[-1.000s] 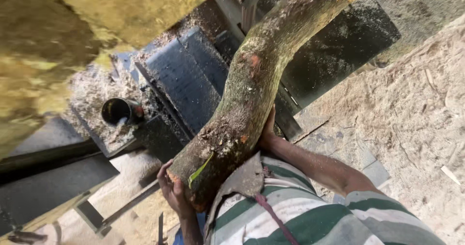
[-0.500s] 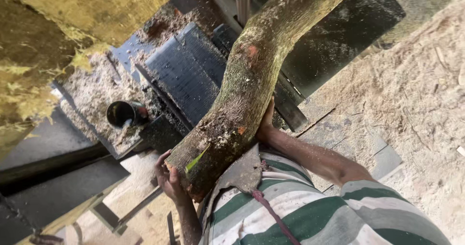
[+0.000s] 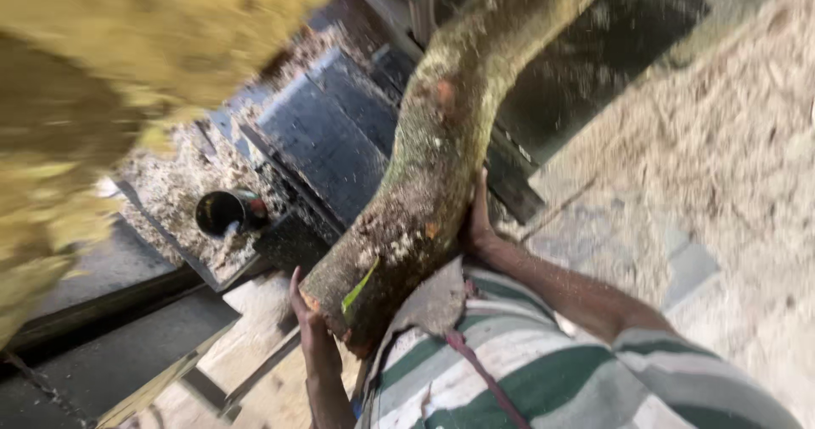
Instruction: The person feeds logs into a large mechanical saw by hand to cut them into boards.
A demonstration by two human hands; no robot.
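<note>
A thick, curved log [image 3: 441, 157] with rough, lichen-mottled bark runs from the top of the frame down to the centre, its cut end resting against the person's green-and-white striped shirt [image 3: 543, 370]. The left hand [image 3: 307, 314] cups the cut end with curled fingers, and the right hand [image 3: 477, 217] presses its flank, fingers wrapped behind. Since the earlier frame the grip is unchanged, while the black cylindrical cup [image 3: 222, 212] amid sawdust sits slightly lower at left.

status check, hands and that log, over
Left hand cups the log at its butt end. Right hand braces its side. Log rests against striped shirt; black cup sits alongside.
</note>
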